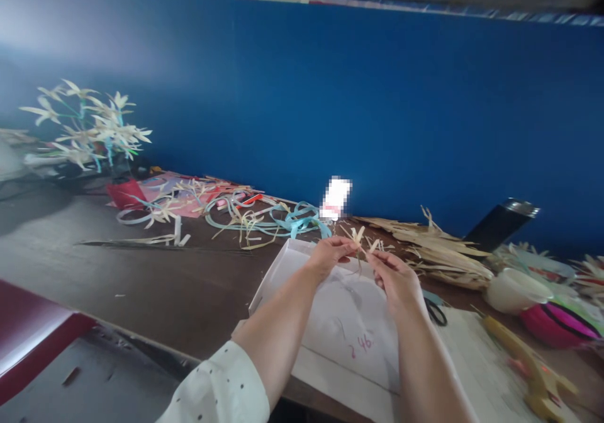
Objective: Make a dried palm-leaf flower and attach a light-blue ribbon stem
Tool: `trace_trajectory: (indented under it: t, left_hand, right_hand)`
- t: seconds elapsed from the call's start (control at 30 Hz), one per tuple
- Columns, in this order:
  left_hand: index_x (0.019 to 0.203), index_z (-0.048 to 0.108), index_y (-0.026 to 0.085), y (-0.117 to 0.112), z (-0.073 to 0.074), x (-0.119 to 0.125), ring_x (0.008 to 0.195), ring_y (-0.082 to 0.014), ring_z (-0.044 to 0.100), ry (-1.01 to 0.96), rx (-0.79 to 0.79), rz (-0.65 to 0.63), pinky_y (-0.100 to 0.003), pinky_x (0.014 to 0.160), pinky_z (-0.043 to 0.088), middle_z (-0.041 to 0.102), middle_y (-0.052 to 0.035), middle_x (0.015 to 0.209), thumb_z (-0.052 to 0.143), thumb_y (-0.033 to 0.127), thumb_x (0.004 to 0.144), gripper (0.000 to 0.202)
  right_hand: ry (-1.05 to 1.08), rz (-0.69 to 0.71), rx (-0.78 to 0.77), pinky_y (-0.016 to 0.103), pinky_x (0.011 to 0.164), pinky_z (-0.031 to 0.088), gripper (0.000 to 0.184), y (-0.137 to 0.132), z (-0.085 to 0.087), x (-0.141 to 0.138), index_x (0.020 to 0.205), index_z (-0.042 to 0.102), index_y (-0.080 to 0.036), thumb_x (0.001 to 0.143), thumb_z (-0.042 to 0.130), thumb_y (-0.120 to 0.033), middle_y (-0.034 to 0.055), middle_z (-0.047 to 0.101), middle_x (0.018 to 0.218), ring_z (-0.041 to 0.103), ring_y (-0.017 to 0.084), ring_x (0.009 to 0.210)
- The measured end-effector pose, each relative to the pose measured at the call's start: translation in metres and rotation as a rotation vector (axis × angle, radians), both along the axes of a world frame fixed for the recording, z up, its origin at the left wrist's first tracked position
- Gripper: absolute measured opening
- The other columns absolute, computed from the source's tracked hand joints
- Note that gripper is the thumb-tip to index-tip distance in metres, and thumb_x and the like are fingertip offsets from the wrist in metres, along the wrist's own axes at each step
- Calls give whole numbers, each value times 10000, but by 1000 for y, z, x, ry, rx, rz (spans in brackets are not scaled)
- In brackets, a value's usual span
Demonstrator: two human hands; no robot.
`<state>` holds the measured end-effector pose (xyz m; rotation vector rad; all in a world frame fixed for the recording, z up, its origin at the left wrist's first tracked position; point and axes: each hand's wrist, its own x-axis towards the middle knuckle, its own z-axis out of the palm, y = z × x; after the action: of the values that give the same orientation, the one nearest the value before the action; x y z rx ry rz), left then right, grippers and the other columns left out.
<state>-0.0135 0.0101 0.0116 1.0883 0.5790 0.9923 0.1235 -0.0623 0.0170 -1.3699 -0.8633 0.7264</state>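
Observation:
My left hand [333, 253] pinches a small pale flower [357, 237] made of dried husk strips, fingers closed at its base. Close beside it, my right hand [394, 275] is also closed in a pinch, with a pale husk strip [374, 246] sticking up from its fingertips. Thin fibres hang between the two hands. Both hands are above a white box [340, 322] with red writing on it. Whether the strip is joined to the flower is too small to make out.
Light blue ribbon [302, 218] and husk scraps lie behind the box. Dried husks [448, 256], a black flask [503, 225], a white cup [516, 291], a pink pouch [557, 325], scissors [438, 313] and a yellow glue gun [531, 366] are rightward. Finished flowers [108, 124] stand left.

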Motion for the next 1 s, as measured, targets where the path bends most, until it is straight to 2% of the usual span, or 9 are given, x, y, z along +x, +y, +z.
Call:
trace_trajectory:
  t: [0.13,0.3,0.73,1.0]
  left_hand:
    - [777,678,126,-2,-1,2,666,-107,560,79,24,-24,-247,639,416,621,-39,720,758,437,560,388]
    - [752,683,145,-3,-2,3,658,-102,558,126,95,-45,-233,619,417,630,-20,702,745,421,570,337]
    - [721,694,135,-7,2,6,571,-84,499,192,152,-7,-239,579,409,607,-16,635,740,412,564,322]
    - [707,696,133,-9,5,5,569,-82,495,192,184,-30,-227,566,403,623,-29,662,729,384,579,284]
  right_hand:
    - [44,-56,15,191,384,268,435,0,2,-1,851,679,-165,532,792,-438,-51,469,480,374,68,428]
    - [68,-36,71,194,372,223,379,-3,7,-6,803,669,-167,558,777,-435,-53,468,473,351,56,410]
    - [29,-84,-33,188,368,246,373,-1,1,-3,815,682,-178,565,759,-443,-51,458,466,349,66,416]
    - [31,-96,-15,200,366,235,376,-2,5,-6,811,679,-168,556,760,-432,-56,452,451,354,68,395]
